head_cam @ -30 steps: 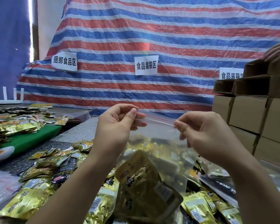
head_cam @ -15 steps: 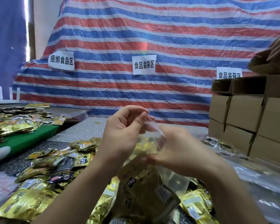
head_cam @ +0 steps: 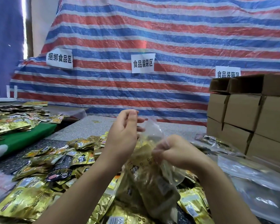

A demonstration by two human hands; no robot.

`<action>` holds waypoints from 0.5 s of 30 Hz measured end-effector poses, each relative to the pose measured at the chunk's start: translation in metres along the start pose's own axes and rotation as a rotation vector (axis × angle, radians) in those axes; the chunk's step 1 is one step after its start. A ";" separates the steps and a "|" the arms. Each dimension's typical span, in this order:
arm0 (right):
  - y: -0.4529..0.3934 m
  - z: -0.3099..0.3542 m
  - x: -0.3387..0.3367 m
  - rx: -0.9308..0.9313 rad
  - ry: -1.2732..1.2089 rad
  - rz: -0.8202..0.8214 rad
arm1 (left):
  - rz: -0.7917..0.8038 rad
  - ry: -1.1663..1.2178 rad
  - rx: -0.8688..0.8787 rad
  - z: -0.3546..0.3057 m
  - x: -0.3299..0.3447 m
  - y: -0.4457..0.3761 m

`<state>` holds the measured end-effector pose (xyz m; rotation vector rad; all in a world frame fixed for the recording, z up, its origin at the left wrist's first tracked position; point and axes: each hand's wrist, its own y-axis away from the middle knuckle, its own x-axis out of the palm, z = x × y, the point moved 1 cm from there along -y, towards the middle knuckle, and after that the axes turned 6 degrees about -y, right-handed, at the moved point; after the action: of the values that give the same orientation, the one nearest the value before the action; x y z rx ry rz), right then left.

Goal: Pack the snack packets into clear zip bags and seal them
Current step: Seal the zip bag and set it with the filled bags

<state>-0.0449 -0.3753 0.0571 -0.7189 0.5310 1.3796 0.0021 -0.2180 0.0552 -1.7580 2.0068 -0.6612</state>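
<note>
Both grips are pinching the zip bag: left hand steadying its upper corner, right hand squeezing the mouth, probably for sealing.

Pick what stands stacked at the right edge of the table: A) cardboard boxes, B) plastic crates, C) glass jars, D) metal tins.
A: brown cardboard boxes are stacked at the right, behind the clear zip bag gripped by the right hand.
</note>
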 end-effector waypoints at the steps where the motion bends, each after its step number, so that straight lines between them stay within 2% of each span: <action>1: 0.000 -0.002 -0.005 0.009 -0.065 -0.045 | -0.012 -0.011 -0.011 0.001 -0.001 -0.001; 7: 0.005 -0.023 -0.046 0.042 -0.495 -0.380 | -0.025 -0.058 -0.019 0.005 -0.002 -0.002; 10: -0.002 -0.047 -0.072 0.137 -0.579 -0.565 | -0.009 -0.068 -0.026 0.005 -0.002 -0.002; 15: -0.010 -0.084 -0.108 0.296 -0.668 -0.696 | 0.013 -0.072 -0.038 0.006 0.002 0.000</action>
<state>-0.0434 -0.5110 0.0787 -0.1349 -0.0624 0.7808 0.0047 -0.2201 0.0504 -1.7635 1.9927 -0.5512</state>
